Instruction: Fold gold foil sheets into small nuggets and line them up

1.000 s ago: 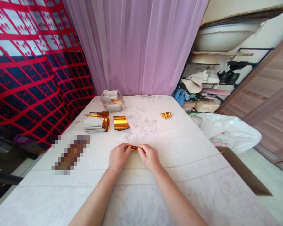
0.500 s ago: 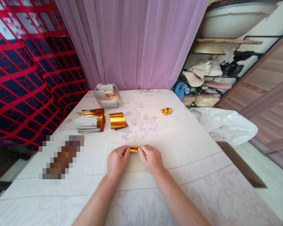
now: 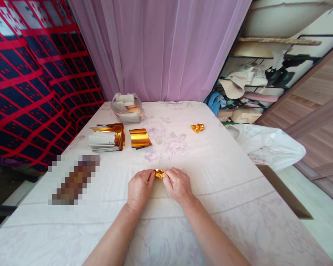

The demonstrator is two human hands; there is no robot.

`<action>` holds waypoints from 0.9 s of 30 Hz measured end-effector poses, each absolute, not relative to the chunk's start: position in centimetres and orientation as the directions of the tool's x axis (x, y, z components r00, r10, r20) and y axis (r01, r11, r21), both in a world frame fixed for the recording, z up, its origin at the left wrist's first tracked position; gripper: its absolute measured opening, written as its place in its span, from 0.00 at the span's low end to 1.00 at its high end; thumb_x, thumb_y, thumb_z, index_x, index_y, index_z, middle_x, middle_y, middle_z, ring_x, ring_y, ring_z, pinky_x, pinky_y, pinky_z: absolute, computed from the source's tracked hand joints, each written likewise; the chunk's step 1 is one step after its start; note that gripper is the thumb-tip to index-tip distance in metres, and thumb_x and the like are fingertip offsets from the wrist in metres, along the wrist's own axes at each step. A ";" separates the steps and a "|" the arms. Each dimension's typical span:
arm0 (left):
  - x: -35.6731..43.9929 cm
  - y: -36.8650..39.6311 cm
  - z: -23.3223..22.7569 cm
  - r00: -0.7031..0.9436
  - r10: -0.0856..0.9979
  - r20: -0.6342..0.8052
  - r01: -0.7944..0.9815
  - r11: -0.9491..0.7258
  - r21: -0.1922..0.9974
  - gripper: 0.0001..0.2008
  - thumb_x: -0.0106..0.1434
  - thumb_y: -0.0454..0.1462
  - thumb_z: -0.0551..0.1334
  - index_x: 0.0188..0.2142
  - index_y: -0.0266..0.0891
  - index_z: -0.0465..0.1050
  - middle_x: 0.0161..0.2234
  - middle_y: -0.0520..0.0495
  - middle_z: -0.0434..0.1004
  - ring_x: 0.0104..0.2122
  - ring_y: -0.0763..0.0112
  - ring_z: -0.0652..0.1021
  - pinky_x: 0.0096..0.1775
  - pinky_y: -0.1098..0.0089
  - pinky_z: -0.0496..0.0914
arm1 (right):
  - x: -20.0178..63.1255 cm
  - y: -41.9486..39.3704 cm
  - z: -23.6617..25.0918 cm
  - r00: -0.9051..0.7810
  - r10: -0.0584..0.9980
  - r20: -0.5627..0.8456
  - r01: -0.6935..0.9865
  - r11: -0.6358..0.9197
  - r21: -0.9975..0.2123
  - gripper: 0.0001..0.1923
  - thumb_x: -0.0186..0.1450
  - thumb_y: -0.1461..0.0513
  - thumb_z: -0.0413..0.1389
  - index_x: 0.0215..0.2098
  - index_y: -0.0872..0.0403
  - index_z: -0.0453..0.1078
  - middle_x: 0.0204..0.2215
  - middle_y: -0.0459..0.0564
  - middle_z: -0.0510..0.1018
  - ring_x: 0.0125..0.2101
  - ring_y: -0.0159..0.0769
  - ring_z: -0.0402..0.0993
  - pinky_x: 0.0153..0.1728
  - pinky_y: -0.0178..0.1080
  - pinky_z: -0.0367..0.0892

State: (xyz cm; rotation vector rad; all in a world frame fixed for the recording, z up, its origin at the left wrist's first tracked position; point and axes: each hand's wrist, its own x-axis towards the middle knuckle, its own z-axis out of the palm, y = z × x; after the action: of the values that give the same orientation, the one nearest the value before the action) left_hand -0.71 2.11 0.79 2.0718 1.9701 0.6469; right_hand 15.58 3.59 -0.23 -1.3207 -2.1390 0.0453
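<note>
A small piece of gold foil paper sits pinched between the fingertips of my left hand and my right hand, just above the white flowered tablecloth. Both hands rest on the cloth near the table's middle, knuckles up. The foil is folded small and crumpled, mostly hidden by my fingers.
At the back left lie a stack of gold and white sheets, a loose gold sheet and a clear bag of sheets. A folded gold piece sits back right. A white plastic bag hangs off the right edge. A blurred patch lies at left.
The gold foil strip between my fingers has been folded shorter and looks more crumpled. My hands have drawn closer together. The view has tilted slightly.
</note>
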 end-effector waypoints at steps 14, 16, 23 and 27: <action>-0.1 1.9 1.0 0.039 0.994 0.107 0.909 -0.080 0.409 0.11 0.68 0.38 0.55 0.40 0.44 0.77 0.38 0.48 0.82 0.38 0.66 0.79 0.39 0.70 0.70 | 15.8 3.6 -0.1 -0.277 0.836 0.473 0.780 0.483 -0.397 0.18 0.69 0.62 0.44 0.22 0.52 0.65 0.21 0.47 0.72 0.26 0.32 0.67 0.32 0.35 0.54; -0.1 1.9 1.0 0.040 0.992 0.119 0.897 -0.088 0.433 0.10 0.67 0.38 0.56 0.40 0.44 0.77 0.39 0.48 0.82 0.38 0.66 0.79 0.39 0.70 0.70 | 15.9 3.8 -0.3 -0.237 0.864 0.444 0.784 0.440 -0.438 0.17 0.68 0.62 0.44 0.23 0.52 0.65 0.22 0.47 0.73 0.26 0.32 0.67 0.31 0.35 0.55; -0.3 2.0 1.6 0.009 0.992 0.128 0.875 -0.070 0.480 0.09 0.66 0.38 0.56 0.39 0.42 0.75 0.37 0.49 0.80 0.36 0.67 0.79 0.37 0.70 0.69 | 16.1 4.0 -0.6 -0.219 0.892 0.397 0.799 0.397 -0.451 0.15 0.68 0.63 0.45 0.25 0.52 0.67 0.24 0.47 0.74 0.27 0.32 0.68 0.31 0.34 0.55; -0.4 1.9 1.8 0.034 0.993 0.109 0.899 -0.078 0.431 0.10 0.67 0.39 0.54 0.35 0.41 0.73 0.34 0.49 0.79 0.34 0.67 0.78 0.35 0.71 0.67 | 16.1 3.9 -0.5 -0.227 0.883 0.411 0.819 0.401 -0.410 0.14 0.68 0.63 0.46 0.26 0.52 0.67 0.25 0.47 0.75 0.28 0.32 0.68 0.32 0.34 0.55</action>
State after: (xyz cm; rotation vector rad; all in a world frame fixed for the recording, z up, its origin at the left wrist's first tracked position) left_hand -0.41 1.94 1.79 2.0674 1.9483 0.5611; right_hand 16.10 3.87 -0.52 -1.4452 -2.0739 0.1415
